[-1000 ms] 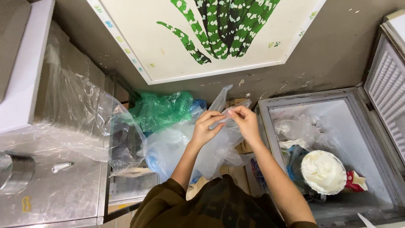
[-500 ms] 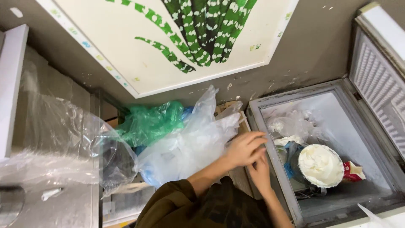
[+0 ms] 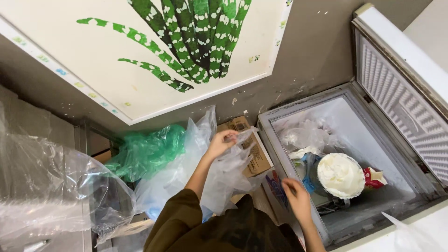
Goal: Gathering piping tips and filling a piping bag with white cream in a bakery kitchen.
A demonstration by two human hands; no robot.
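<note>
My left hand (image 3: 220,143) is raised and pinches the top of a clear plastic bag (image 3: 186,172), which hangs crumpled below it. A green plastic bag (image 3: 147,151) bulges just left of the clear one. My right hand (image 3: 297,199) is low, beside the near left rim of an open chest freezer (image 3: 270,140), with fingers loosely curled and nothing in them. Inside the freezer lie a round white tub (image 3: 341,174), a small red and white packet (image 3: 373,178) and frosted plastic bags (image 3: 303,135).
The freezer lid (image 3: 401,93) stands open at the right. A cardboard box (image 3: 254,149) sits between the bags and the freezer. A large clear plastic sheet (image 3: 51,186) drapes over a steel unit at the left. A wall panel with a green plant picture (image 3: 186,42) is ahead.
Both hands were together on the bag's top. Now my right hand has let go and dropped toward the freezer rim, while my left hand still holds the bag up.
</note>
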